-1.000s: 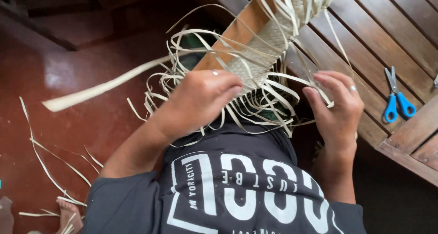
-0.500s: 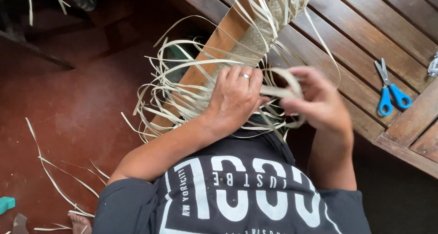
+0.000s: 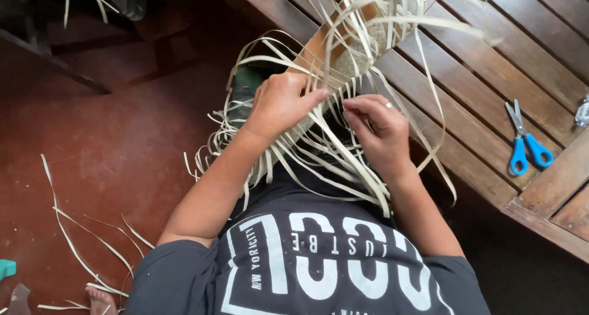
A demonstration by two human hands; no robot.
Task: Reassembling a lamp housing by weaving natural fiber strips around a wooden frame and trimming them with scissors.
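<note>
Head view gave us the scene from above, and we took it from the biggest thing down. We saw a slatted wooden bench point(image 3: 491, 75) running across the upper right, above a dark red floor point(image 3: 110, 167) strewn with loose pale strips point(image 3: 73, 241). Against the bench edge leaned a wooden board point(image 3: 316, 42) wrapped in a half-woven mat of pale strips point(image 3: 362, 57), its free ends fanning out over our dark printed shirt point(image 3: 319, 260). Our left hand point(image 3: 279, 106) lay curled over the woven edge, fingers pressed down on the strips, and we could not tell whether it gripped any single one. Our right hand point(image 3: 377, 128), a ring on one finger, was pinched nearly closed on a thin strip point(image 3: 350, 161) just beside the left, the two hands almost touching. The weave beneath both hands was hidden by them, and the top of the mat was cut off by the frame. Blue-handled scissors point(image 3: 524, 143) lay well apart on the bench.
</note>
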